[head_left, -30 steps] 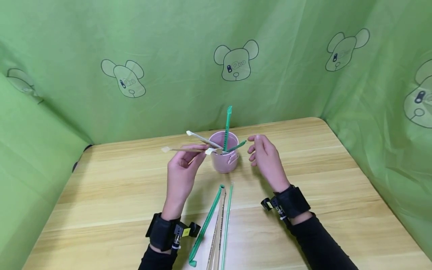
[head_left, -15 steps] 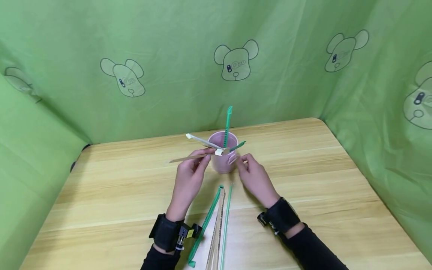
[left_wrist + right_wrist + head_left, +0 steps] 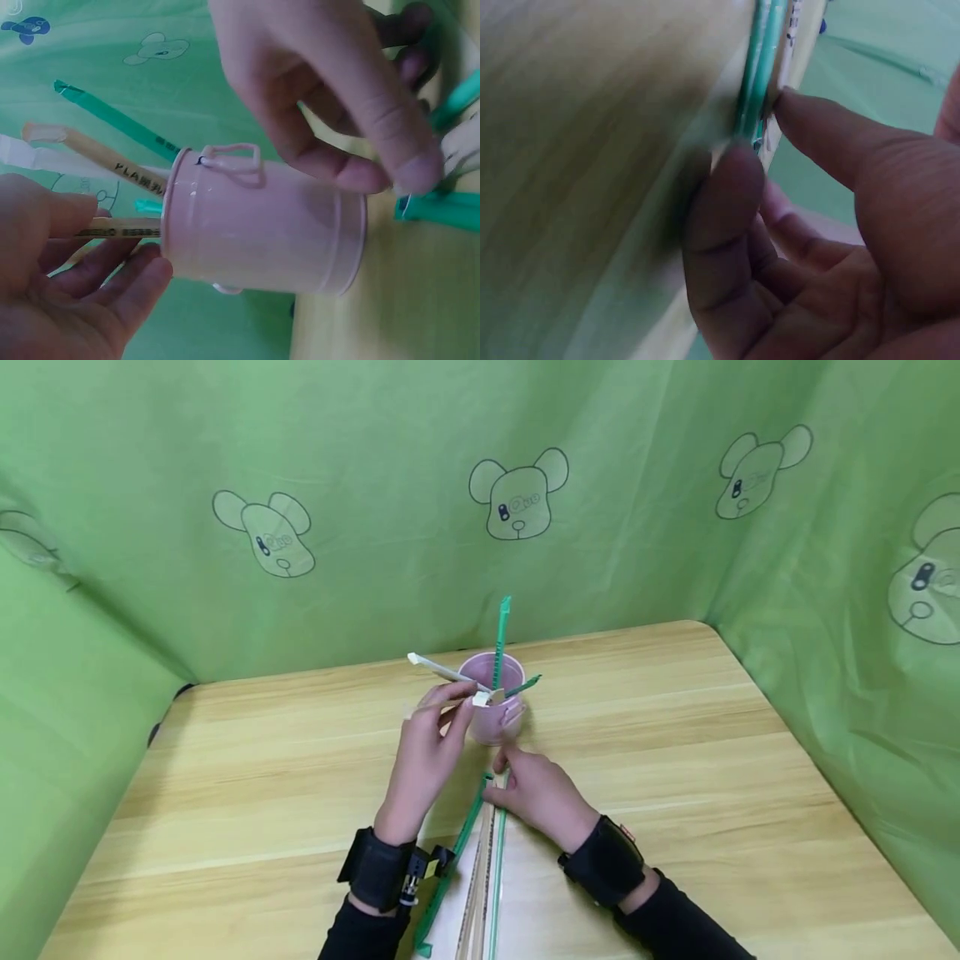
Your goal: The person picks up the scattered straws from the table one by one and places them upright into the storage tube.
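My left hand (image 3: pixel 426 768) pinches a brown paper-wrapped straw (image 3: pixel 120 227) between thumb and fingers, with its lower end inside a small pink bucket (image 3: pixel 493 727). Also leaning in the bucket are a tall green straw (image 3: pixel 500 639), a shorter green one, a white-wrapped straw (image 3: pixel 438 667) and another brown straw (image 3: pixel 112 157). In front of the bucket, my right hand (image 3: pixel 542 797) reaches over the far ends of straws lying on the table. In the right wrist view, thumb and index finger stand apart on either side of green straws (image 3: pixel 761 67).
On the table lie a green straw (image 3: pixel 452 860), brown straws (image 3: pixel 472 910) and a thin green straw (image 3: pixel 496 877), pointing toward the bucket over a white sheet (image 3: pixel 448 927). A green curtain (image 3: pixel 390 527) with bear faces encloses the wooden table (image 3: pixel 675 777).
My right hand has come down from beside the bucket to the straws in front of it. My left hand has moved slightly right, bringing its brown straw closer over the bucket.
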`<state>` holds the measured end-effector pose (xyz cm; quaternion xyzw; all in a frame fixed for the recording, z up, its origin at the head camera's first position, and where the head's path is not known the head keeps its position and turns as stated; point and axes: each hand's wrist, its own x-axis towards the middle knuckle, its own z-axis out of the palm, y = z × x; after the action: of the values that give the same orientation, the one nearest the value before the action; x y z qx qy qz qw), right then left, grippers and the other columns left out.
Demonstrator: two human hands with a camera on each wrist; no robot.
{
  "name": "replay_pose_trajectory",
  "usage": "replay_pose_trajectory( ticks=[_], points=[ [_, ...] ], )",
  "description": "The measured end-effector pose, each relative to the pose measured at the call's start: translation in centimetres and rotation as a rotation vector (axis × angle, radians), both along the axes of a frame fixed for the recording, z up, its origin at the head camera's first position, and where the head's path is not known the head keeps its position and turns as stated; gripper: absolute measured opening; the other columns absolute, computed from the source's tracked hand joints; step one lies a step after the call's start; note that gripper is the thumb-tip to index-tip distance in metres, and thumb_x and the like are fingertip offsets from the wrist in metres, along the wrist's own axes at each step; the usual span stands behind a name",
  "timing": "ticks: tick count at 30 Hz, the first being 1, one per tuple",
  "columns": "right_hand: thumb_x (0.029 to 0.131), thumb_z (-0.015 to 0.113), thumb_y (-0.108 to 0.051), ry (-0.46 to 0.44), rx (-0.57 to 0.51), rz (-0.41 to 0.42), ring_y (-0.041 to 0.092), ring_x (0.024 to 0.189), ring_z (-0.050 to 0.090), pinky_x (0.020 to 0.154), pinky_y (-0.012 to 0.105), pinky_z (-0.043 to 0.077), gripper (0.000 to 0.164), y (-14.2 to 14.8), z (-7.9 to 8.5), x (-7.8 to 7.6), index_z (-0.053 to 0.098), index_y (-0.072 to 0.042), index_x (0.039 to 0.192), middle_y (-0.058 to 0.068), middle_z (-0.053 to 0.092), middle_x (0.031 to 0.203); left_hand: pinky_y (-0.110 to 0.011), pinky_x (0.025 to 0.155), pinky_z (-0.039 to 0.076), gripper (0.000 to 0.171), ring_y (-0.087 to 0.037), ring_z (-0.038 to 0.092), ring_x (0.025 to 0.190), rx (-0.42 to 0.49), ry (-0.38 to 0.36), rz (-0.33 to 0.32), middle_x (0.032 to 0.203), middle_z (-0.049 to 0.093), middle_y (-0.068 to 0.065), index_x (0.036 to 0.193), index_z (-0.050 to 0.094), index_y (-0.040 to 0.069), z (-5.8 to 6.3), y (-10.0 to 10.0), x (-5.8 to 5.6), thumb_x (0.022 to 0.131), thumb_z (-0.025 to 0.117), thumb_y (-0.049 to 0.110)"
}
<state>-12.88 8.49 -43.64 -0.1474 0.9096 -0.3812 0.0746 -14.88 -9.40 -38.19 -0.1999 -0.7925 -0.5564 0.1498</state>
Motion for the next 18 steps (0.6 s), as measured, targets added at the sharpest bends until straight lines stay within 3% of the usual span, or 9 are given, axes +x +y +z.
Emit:
replay_pose_trajectory(
  ticks=[5, 11, 14, 18],
  points=[
    [0.092, 0.082, -0.013, 0.054, 0.073, -0.013, 0.012, 0.064, 0.052, 0.058, 0.034, 0.045, 0.020, -0.7, 0.3, 0.6, 0.067, -0.009, 0.105, -0.004, 0.054, 0.073, -0.042, 0.092, 0.060, 0.031, -0.017, 0.066, 0.112, -0.004, -0.001, 0.086, 0.121, 0.069, -0.011, 0.132, 0.069, 0.004, 1.0, -0.7, 0.7, 0.107, 0.068, 0.023],
    [0.094, 0.079, -0.009, 0.063, 0.130, -0.040, 0.015, 0.067, 0.053, 0.061, 0.036, 0.046, 0.019, -1.0, 0.4, 0.7, 0.068, -0.008, 0.109, -0.003, 0.055, 0.076, -0.031, 0.066, 0.056, 0.038, -0.013, 0.060, 0.079, -0.042, 0.026, 0.237, 0.096, 0.060, -0.003, 0.128, 0.067, 0.005, 1.7, -1.3, 1.1, 0.101, 0.076, 0.031],
    [0.096, 0.078, -0.010, 0.053, 0.127, -0.047, 0.015, 0.068, 0.053, 0.062, 0.036, 0.046, 0.018, -1.0, 0.5, 0.6, 0.068, -0.007, 0.111, -0.002, 0.055, 0.077, -0.026, 0.060, 0.052, 0.039, -0.014, 0.061, 0.071, -0.026, 0.033, 0.260, 0.090, 0.060, -0.004, 0.125, 0.063, 0.005, 1.8, -1.3, 1.1, 0.098, 0.079, 0.029],
    [0.097, 0.079, -0.019, 0.035, 0.128, -0.031, 0.015, 0.067, 0.053, 0.060, 0.037, 0.046, 0.025, -0.8, 0.9, 0.6, 0.067, -0.007, 0.115, -0.002, 0.055, 0.076, -0.027, 0.064, 0.060, 0.036, -0.018, 0.070, 0.072, 0.059, 0.023, 0.247, 0.094, 0.067, -0.007, 0.118, 0.058, 0.001, 1.8, -1.1, 1.2, 0.098, 0.079, 0.021]
  ],
)
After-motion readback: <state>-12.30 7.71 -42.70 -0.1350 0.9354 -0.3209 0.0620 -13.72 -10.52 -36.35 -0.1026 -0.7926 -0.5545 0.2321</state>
